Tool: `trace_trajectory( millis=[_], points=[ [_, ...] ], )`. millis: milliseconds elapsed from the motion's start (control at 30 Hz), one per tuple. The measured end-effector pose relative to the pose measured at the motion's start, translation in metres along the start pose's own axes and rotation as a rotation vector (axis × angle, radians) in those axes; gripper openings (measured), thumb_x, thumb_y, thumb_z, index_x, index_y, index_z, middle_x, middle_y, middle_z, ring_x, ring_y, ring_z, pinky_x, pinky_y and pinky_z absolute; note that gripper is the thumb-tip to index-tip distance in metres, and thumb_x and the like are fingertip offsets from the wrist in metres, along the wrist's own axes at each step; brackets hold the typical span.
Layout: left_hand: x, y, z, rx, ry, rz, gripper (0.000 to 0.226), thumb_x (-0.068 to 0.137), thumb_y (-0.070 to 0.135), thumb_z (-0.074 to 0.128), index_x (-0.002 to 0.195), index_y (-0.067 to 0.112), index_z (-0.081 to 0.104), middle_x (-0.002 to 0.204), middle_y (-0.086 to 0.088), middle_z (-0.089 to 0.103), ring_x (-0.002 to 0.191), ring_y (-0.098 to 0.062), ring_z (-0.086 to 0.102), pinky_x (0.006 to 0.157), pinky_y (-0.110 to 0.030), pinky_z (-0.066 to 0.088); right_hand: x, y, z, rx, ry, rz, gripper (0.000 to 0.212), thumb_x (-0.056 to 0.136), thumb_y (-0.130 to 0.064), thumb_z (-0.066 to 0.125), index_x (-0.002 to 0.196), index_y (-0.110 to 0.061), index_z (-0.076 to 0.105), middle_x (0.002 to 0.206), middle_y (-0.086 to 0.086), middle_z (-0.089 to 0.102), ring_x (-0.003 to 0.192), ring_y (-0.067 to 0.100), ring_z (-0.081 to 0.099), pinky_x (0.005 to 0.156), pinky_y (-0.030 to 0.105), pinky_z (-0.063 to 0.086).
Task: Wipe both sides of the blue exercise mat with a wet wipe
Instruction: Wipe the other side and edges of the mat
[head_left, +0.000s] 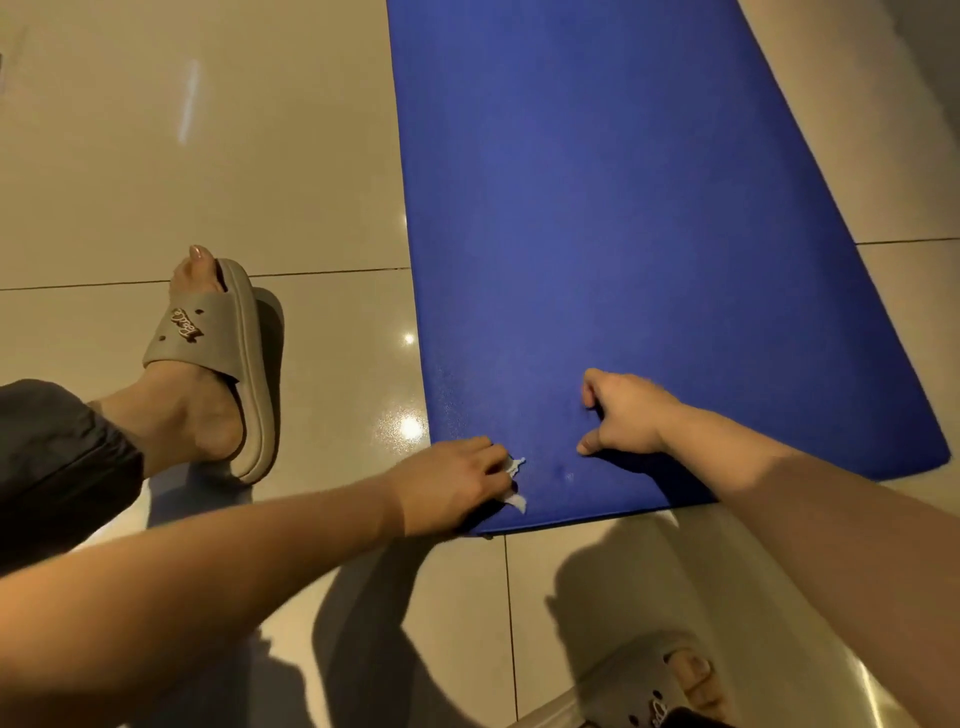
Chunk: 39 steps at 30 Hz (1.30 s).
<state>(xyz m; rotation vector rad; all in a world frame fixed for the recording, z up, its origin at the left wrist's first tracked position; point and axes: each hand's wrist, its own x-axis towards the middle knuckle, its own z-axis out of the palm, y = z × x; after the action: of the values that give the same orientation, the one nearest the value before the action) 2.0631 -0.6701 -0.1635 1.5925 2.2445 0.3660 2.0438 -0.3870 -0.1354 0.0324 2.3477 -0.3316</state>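
- The blue foam exercise mat (623, 208) lay unrolled and flat on the glossy beige tiled floor (208, 156), running away from the person; flat like this, its whole upper face was open to wiping; its underside was hidden, so by my reading that side was not yet within reach.
- The crumpled white wet wipe (517, 501) sat on the mat's near left corner, mostly bunched under the fingers with only two small tufts showing; bunched like that it probably gave a firm pad to press with.
- The left hand (457, 483) was grasping the wipe and bearing down on that corner, close to the near edge; starting at a corner looked like a way to work across the surface in order.
- The right hand (628, 415) rested on the mat just beside, fingers curled in, thumb out, nothing visible in it; it seemed clenched, likely bracing the mat against sliding on the slick tiles.
- One foot in a beige rubber slide sandal (208, 332) stood on the floor left of the mat, a dark trouser leg (57, 447) above it; a second sandal (639, 696) showed at the bottom edge; both were off the mat, which kept the surface free.
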Motion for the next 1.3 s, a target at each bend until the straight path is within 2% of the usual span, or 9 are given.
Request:
trace_trajectory(
  millis=[100, 267, 333, 567, 733, 900, 967, 1167, 1300],
  points=[
    [0.014, -0.044, -0.017, 0.178, 0.103, 0.038, 0.035, 0.104, 0.03, 0.046, 0.119, 0.006, 0.066, 0.105, -0.013, 0.061, 0.088, -0.028, 0.06, 0.075, -0.041, 0.056, -0.003, 0.026, -0.035, -0.239, 0.022, 0.133, 0.091, 0.058, -0.066, 0.086, 0.12, -0.019, 0.039, 0.121, 0.005, 0.055, 0.105, 0.032, 0.06, 0.078, 0.038, 0.05],
    [0.044, -0.07, -0.041, -0.05, 0.436, -0.71, 0.012, 0.094, 0.011, 0.063, 0.105, 0.006, 0.063, 0.097, -0.017, 0.061, 0.083, -0.04, 0.059, 0.069, -0.045, 0.048, -0.002, 0.043, -0.029, -0.256, -0.098, 0.241, 0.117, 0.05, -0.066, 0.09, 0.133, -0.012, 0.029, 0.135, 0.013, 0.04, 0.122, 0.037, 0.051, 0.089, 0.048, 0.052],
    [0.051, -0.058, -0.036, -0.136, 0.511, -0.812, 0.006, 0.092, 0.009, 0.063, 0.097, 0.005, 0.063, 0.092, -0.017, 0.062, 0.079, -0.04, 0.058, 0.067, -0.046, 0.048, 0.002, 0.041, -0.029, -0.237, -0.104, 0.251, 0.113, 0.047, -0.064, 0.092, 0.128, -0.013, 0.031, 0.131, 0.012, 0.041, 0.118, 0.037, 0.052, 0.081, 0.046, 0.05],
    [0.026, 0.051, 0.013, -0.229, 0.132, -0.399, 0.024, 0.081, 0.012, 0.074, 0.103, 0.012, 0.066, 0.101, -0.008, 0.06, 0.089, -0.03, 0.059, 0.071, -0.037, 0.051, 0.003, 0.039, -0.033, -0.215, -0.119, 0.261, 0.105, 0.042, -0.064, 0.093, 0.112, -0.018, 0.03, 0.125, 0.009, 0.044, 0.103, 0.033, 0.056, 0.074, 0.043, 0.051],
    [0.043, -0.022, -0.009, 0.1, 0.111, -0.001, 0.026, 0.101, 0.033, 0.057, 0.114, 0.013, 0.068, 0.106, -0.011, 0.063, 0.09, -0.029, 0.059, 0.076, -0.038, 0.051, 0.001, 0.041, -0.032, -0.2, -0.102, 0.257, 0.102, 0.043, -0.064, 0.093, 0.108, -0.019, 0.029, 0.123, 0.008, 0.044, 0.095, 0.029, 0.05, 0.07, 0.041, 0.048],
    [0.075, -0.097, -0.055, 0.042, 0.387, -0.767, 0.021, 0.101, 0.023, 0.058, 0.095, 0.006, 0.067, 0.096, -0.018, 0.061, 0.085, -0.042, 0.06, 0.072, -0.042, 0.045, 0.001, 0.043, -0.029, -0.185, -0.086, 0.251, 0.103, 0.042, -0.064, 0.093, 0.109, -0.019, 0.03, 0.12, 0.007, 0.043, 0.094, 0.028, 0.05, 0.072, 0.041, 0.049],
    [0.077, -0.079, -0.048, -0.014, 0.405, -0.84, 0.01, 0.095, 0.011, 0.06, 0.093, 0.005, 0.066, 0.094, -0.018, 0.061, 0.083, -0.042, 0.06, 0.07, -0.044, 0.045, 0.002, 0.043, -0.03, -0.189, -0.088, 0.248, 0.105, 0.041, -0.064, 0.093, 0.112, -0.018, 0.032, 0.12, 0.007, 0.044, 0.094, 0.028, 0.05, 0.073, 0.041, 0.049],
    [0.048, 0.033, 0.012, -0.183, 0.236, -0.471, 0.015, 0.092, 0.016, 0.068, 0.106, 0.009, 0.066, 0.1, -0.011, 0.062, 0.089, -0.034, 0.06, 0.076, -0.039, 0.05, 0.001, 0.041, -0.032, -0.189, -0.099, 0.24, 0.111, 0.041, -0.065, 0.093, 0.122, -0.016, 0.036, 0.124, 0.008, 0.045, 0.106, 0.031, 0.057, 0.075, 0.04, 0.05],
    [0.042, 0.015, 0.004, -0.006, 0.044, 0.074, 0.022, 0.093, 0.02, 0.068, 0.113, 0.011, 0.067, 0.107, -0.008, 0.064, 0.089, -0.026, 0.059, 0.077, -0.038, 0.056, 0.0, 0.042, -0.031, -0.18, -0.093, 0.237, 0.108, 0.041, -0.065, 0.093, 0.119, -0.017, 0.035, 0.125, 0.008, 0.044, 0.104, 0.031, 0.056, 0.073, 0.04, 0.049]
  ],
)
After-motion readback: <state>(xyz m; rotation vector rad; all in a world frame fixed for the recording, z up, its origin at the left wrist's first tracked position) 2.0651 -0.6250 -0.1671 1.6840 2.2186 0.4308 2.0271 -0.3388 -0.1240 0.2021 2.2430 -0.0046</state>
